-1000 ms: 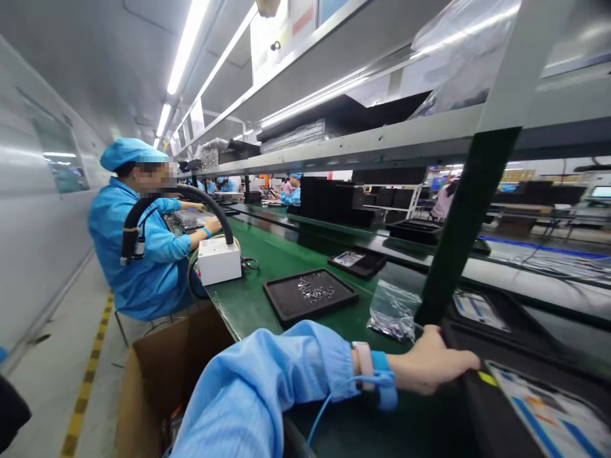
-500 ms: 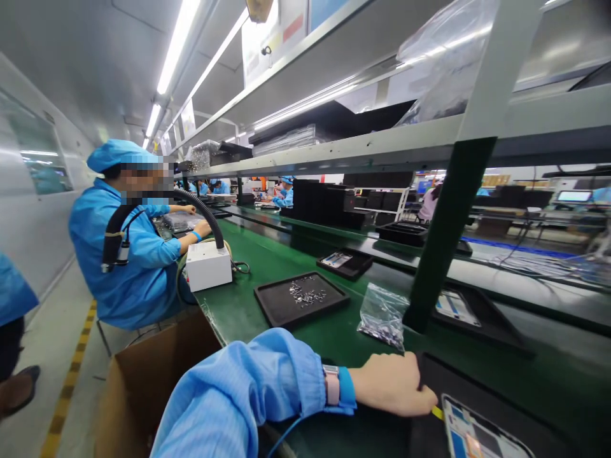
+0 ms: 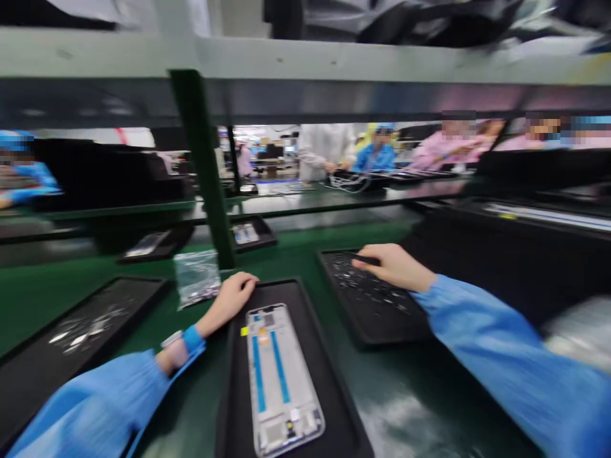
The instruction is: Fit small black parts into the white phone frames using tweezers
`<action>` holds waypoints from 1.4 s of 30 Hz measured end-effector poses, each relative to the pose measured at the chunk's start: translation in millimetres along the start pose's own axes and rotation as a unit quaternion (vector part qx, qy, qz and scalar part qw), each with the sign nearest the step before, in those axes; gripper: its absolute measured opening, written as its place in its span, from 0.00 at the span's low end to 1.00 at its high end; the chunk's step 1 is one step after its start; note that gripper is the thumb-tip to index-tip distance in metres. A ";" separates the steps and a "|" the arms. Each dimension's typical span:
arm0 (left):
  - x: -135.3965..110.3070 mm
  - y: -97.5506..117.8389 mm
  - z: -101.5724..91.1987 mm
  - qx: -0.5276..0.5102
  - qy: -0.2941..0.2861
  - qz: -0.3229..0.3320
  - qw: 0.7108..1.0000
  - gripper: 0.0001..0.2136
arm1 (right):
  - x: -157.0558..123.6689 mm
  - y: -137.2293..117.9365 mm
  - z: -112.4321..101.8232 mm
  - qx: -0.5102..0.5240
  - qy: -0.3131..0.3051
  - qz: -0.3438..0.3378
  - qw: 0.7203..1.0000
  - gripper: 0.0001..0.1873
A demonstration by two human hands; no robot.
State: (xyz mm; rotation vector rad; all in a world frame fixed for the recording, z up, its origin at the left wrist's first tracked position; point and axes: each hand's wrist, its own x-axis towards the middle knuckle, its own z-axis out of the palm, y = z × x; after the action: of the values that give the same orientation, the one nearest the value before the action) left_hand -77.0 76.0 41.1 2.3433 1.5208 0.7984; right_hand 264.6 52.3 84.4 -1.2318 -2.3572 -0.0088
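Observation:
My left hand [image 3: 233, 296], with a watch and a blue wristband at the wrist, has its fingers closed on the far left corner of a black tray [image 3: 329, 388]. In this tray lies a silver phone frame [image 3: 284, 375] with two blue strips and a yellow tab at its upper left. To the right, my right hand [image 3: 398, 267] pinches a thin black tool [image 3: 366, 259], blurred, perhaps tweezers. Its fingertips are over a second black tray [image 3: 377, 334] with many scattered small metal parts [image 3: 365, 280].
A clear bag of small parts [image 3: 196, 277] lies left of my left hand, near a green post [image 3: 203, 165]. Another parts tray [image 3: 133, 318] is at the left. Phone frames in trays [image 3: 252, 235] sit farther back. A shelf [image 3: 334, 60] spans overhead; co-workers [image 3: 377, 152] sit beyond.
The view has swung from the left side of the bench round to the right. My right hand has come into view over a parts tray; my left hand remains at the phone-frame tray.

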 end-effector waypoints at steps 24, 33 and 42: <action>-19.4 -7.5 4.5 -0.087 -0.004 -0.063 0.994 0.16 | -20.0 -31.8 26.8 0.133 -0.077 0.112 0.982 0.05; -20.9 -1.3 0.6 -0.090 -0.002 -0.065 0.994 0.16 | -17.0 -28.9 32.4 0.068 -0.030 0.090 0.993 0.04; -20.5 3.4 -2.1 -0.085 0.006 -0.067 0.994 0.16 | -21.1 -35.1 43.4 0.017 -0.054 0.141 0.988 0.03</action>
State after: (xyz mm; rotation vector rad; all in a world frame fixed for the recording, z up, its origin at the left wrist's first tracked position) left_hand -81.9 56.0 37.9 2.0964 1.5314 0.8726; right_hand 229.8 24.7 44.5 -1.5735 -2.2385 0.1954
